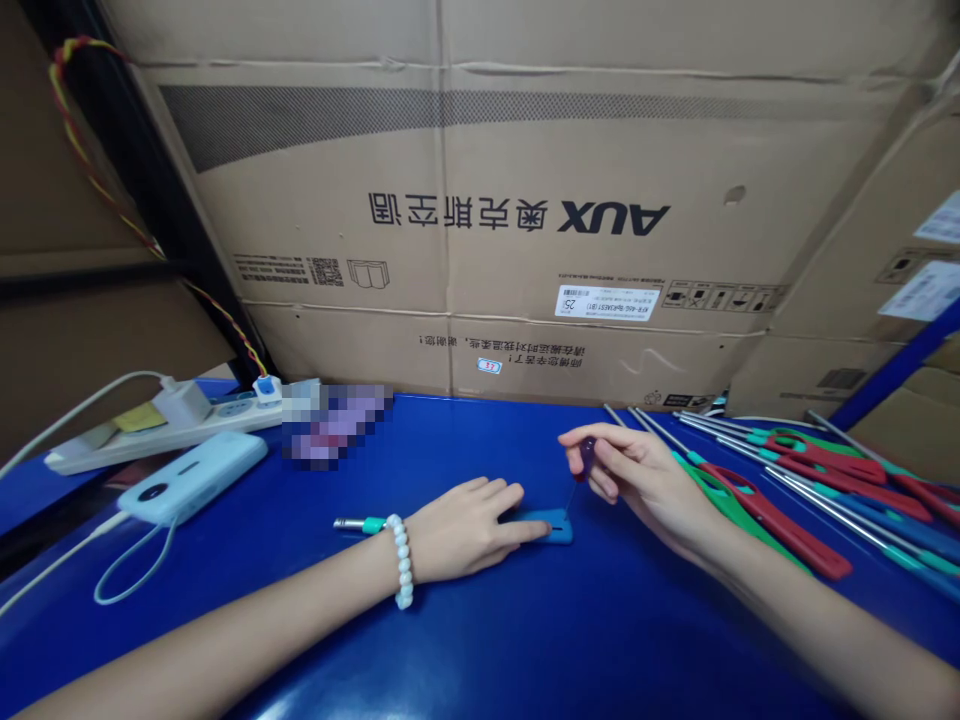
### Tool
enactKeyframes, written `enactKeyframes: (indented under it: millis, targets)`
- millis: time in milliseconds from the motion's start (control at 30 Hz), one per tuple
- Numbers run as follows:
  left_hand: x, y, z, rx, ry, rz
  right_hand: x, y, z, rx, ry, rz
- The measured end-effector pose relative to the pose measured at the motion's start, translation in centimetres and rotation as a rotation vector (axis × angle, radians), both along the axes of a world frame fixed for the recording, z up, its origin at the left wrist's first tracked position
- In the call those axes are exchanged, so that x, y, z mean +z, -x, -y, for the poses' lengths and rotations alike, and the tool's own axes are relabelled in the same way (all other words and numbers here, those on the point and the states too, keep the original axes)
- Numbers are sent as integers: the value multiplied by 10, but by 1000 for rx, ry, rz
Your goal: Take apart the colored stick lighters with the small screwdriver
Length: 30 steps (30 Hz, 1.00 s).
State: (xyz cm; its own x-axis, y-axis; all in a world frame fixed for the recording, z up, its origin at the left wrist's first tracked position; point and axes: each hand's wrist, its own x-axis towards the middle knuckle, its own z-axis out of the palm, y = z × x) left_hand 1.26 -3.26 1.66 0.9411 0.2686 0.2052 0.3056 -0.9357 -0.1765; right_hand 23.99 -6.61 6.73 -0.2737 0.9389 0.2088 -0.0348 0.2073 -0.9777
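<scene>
My left hand (469, 525) lies flat on the blue table (525, 640), its fingers pressing down a small blue handle piece (553, 525). A metal rod with a green collar (358, 524) sticks out to the left from under that wrist, which wears a white bead bracelet (402, 560). My right hand (637, 480) pinches a small dark-handled screwdriver (585, 458) held upright, its thin tip touching the blue piece near its right end.
Several long metal rods with red, green and teal handles (795, 490) lie at the right, under my right forearm. A white power strip (172, 420) and a pale blue power bank (195, 478) with cable sit at the left. Large cardboard boxes (525, 200) wall the back.
</scene>
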Motion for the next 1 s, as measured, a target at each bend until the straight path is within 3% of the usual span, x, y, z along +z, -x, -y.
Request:
enactKeyframes:
  millis: [200, 433, 633, 1000]
  targets:
    - [-2, 1, -1, 0, -2, 2, 0, 1, 0, 33, 15, -119]
    - [-2, 0, -1, 2, -8, 4, 0, 0, -1, -55, -18, 2]
    - [-2, 0, -1, 0, -7, 2, -1, 3, 0, -37, 6, -135]
    - [-1, 0, -1, -2, -6, 7, 0, 2, -1, -65, 0, -128]
